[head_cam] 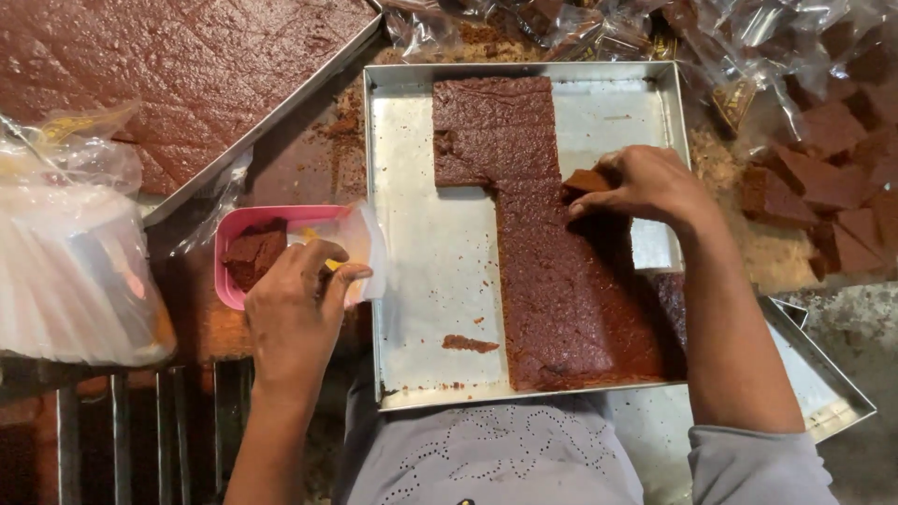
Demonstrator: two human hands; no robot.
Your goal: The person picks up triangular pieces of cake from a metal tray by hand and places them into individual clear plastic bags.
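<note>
Over the tray (412,234), the right hand (645,187) grips a brown piece (586,180) while the left hand (295,299) pinches a clear bag (360,245) by the pink tub (234,224).

The metal tray (421,234) is bare, dull-silver sheet, smooth and lightly smeared. The brown slab (561,281) in it looks dense, matt and finely grainy, as does the cut piece (587,180) in the right hand (645,187). The pink tub (229,271) is smooth plastic; the thin bag (360,248) by the left hand (295,309) is clear, glossy film. Far right, crinkled clear wrappers (748,37) shine.
</note>
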